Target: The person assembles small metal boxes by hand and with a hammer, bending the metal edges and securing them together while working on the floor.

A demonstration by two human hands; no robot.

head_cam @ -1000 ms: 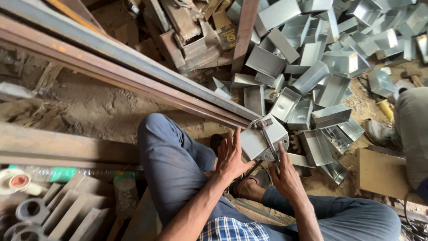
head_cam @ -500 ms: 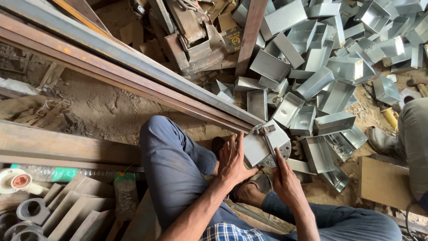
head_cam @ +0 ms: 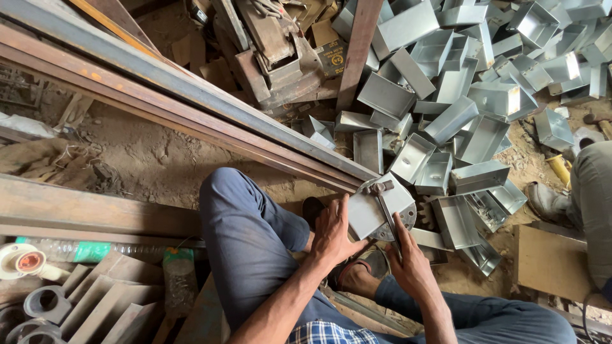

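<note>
Now, as before: left hand fingers clasp the metal box; right hand fingers grip a hammer laid on it, nothing shifted.

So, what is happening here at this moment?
A person sits on the dirt floor and holds a grey sheet-metal piece over the knees. The left hand steadies its edge, while the right hand grips a thin metal tool laid across it. A heap of finished open metal boxes lies just ahead, beside long rusty steel beams. Another person's leg shows at the right edge.
</note>
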